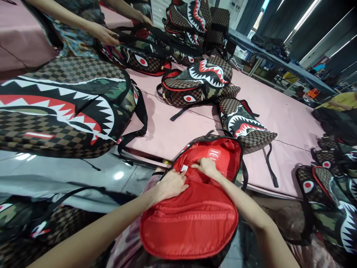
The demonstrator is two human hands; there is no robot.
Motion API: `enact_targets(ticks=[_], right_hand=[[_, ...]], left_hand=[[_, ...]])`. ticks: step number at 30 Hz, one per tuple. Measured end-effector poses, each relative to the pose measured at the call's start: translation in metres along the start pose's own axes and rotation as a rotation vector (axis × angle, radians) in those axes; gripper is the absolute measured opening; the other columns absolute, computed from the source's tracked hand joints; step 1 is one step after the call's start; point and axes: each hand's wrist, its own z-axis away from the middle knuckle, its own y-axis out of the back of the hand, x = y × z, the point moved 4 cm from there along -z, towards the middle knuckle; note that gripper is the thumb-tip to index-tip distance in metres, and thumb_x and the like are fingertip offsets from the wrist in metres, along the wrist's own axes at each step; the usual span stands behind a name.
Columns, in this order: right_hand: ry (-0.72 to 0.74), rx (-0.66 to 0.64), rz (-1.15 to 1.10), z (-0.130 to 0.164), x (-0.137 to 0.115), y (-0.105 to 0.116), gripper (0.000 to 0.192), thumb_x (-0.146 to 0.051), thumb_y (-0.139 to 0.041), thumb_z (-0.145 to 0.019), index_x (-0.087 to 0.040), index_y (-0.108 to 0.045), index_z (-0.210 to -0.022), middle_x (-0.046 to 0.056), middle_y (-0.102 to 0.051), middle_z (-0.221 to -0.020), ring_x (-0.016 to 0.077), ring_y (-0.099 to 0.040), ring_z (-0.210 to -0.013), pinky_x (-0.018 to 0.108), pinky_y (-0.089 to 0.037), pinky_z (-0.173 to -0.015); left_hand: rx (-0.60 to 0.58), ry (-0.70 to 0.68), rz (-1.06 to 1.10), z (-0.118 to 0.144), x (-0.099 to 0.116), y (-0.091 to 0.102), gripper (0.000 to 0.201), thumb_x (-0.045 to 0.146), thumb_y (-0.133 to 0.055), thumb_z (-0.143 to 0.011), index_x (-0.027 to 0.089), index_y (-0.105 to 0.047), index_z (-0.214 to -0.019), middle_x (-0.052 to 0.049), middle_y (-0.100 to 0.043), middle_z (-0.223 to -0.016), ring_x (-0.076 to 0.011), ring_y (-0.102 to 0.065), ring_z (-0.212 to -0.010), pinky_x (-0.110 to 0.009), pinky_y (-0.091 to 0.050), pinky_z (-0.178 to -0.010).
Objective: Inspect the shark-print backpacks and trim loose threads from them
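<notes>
Both hands (189, 178) inside backpack (192, 219), opening upward

The room was evenly bright, lit from long ceiling tube lights (304, 16) that ran away toward two o'clock and burned white. Their glare came back as pale spots on the glossy grey sheet (83, 176) at nine o'clock. Shadows lay soft and short on the pink table (173, 130), darkest under the backpack straps. The wide lens bowed the edges; the big bag (61, 108) at ten o'clock swelled. Far shelves at one o'clock were slightly smeared; the centre stayed sharp.
</notes>
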Motion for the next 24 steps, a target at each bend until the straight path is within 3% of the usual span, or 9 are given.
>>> enact_targets(ticks=[4,7,10,17,20,24], right_hand=[[-0.077,-0.067,0.008,0.005,0.021,-0.024,0.028,-0.044,-0.051,-0.082,-0.022,-0.066,-0.090,0.006,-0.068,-0.087,0.0199,-0.063,-0.085,0.024,-0.040,-0.063],[-0.100,-0.082,-0.013,0.005,0.039,-0.025,0.025,-0.041,-0.054,-0.080,-0.021,-0.065,-0.090,0.005,-0.068,-0.084,0.0179,-0.062,-0.081,0.022,-0.037,-0.060],[-0.084,-0.085,-0.047,0.004,0.046,-0.026,0.024,-0.041,-0.054,-0.079,-0.020,-0.065,-0.084,0.003,-0.065,-0.077,0.0149,-0.060,-0.072,0.021,-0.034,-0.056],[-0.018,-0.061,-0.100,0.002,0.044,-0.034,0.028,-0.041,-0.053,-0.081,-0.016,-0.063,-0.076,0.000,-0.058,-0.064,0.0115,-0.052,-0.060,0.020,-0.032,-0.052],[0.031,-0.038,-0.138,0.005,0.050,-0.015,0.029,-0.042,-0.053,-0.081,-0.016,-0.065,-0.074,0.000,-0.060,-0.065,0.0122,-0.055,-0.062,0.020,-0.037,-0.057],[0.035,0.183,-0.200,0.013,0.081,0.054,0.025,-0.028,-0.047,-0.086,-0.019,-0.064,-0.102,0.006,-0.065,-0.105,0.0172,-0.055,-0.100,0.024,-0.039,-0.084]], left_hand=[[0.063,0.065,0.063,-0.004,0.003,0.003,0.040,0.036,-0.040,-0.088,0.009,-0.058,-0.112,-0.019,-0.053,-0.127,-0.0282,-0.062,-0.096,-0.041,-0.044,-0.083],[-0.034,0.083,0.102,-0.020,0.002,0.002,0.047,0.038,-0.040,-0.085,0.011,-0.053,-0.122,-0.016,-0.041,-0.139,-0.0286,-0.064,-0.091,-0.043,-0.046,-0.081],[-0.119,0.077,0.134,-0.033,-0.001,0.003,0.045,0.042,-0.043,-0.081,0.015,-0.060,-0.113,-0.012,-0.041,-0.139,-0.0250,-0.066,-0.083,-0.037,-0.048,-0.074],[-0.133,0.060,0.166,-0.035,-0.002,0.009,0.042,0.039,-0.041,-0.081,0.018,-0.062,-0.110,-0.012,-0.041,-0.139,-0.0244,-0.066,-0.086,-0.035,-0.048,-0.072],[-0.132,0.052,0.153,-0.035,-0.002,0.007,0.041,0.039,-0.040,-0.083,0.017,-0.062,-0.110,-0.014,-0.042,-0.138,-0.0255,-0.066,-0.088,-0.037,-0.048,-0.075],[-0.125,0.022,0.127,-0.038,-0.004,0.000,0.042,0.036,-0.037,-0.084,0.016,-0.060,-0.111,-0.015,-0.046,-0.135,-0.0262,-0.066,-0.089,-0.037,-0.048,-0.076]])
